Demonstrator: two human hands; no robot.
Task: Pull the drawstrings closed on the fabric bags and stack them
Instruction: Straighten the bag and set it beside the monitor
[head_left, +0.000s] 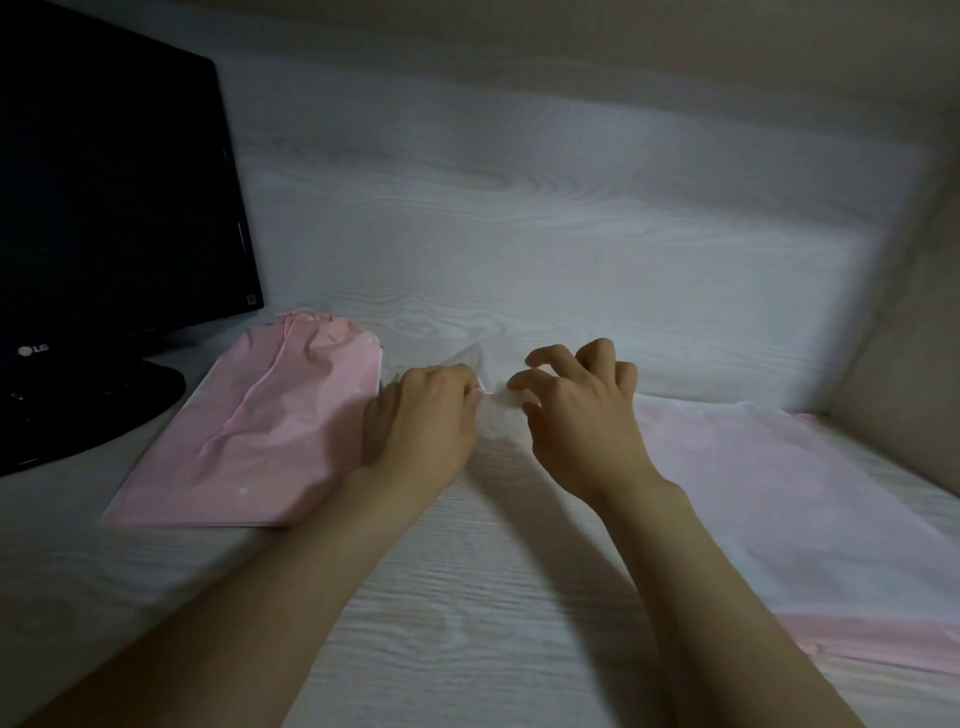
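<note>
The pale bag (496, 415) lies crumpled on the table (519, 234) directly between your two hands, its gathered mouth at your fingertips. It is thin, whitish, almost see-through cloth, and it washes out against the white wood grain, so I cannot make out its cord or how far the mouth is drawn.

Your left hand (421, 421) sits tight against the bag's left side, fingers curled under and pinching a fold of it. Your right hand (582, 415) is just on the bag's right, fingers hooked like a claw, forefinger and thumb narrow around the puckered edge. Whether they actually grip cloth or cord, I cannot tell.

The move ahead likely turns on this: the mouth runs side to side between your hands, both equally near, so the pull would go outward along that line, one hand anchoring.

Left of the pale bag, just beyond your left hand, lies a pink bag (270, 431), matte and softly creased, top bunched shut, with its pink drawstring (249, 400) trailing down its face. A white edge shows beneath it, so I judge it the stack. Right of the pale bag, flat pink bags (769, 493) lie smooth and spread, likely waiting. Far left of the pale bag stands a glossy black monitor (114, 197).
</note>
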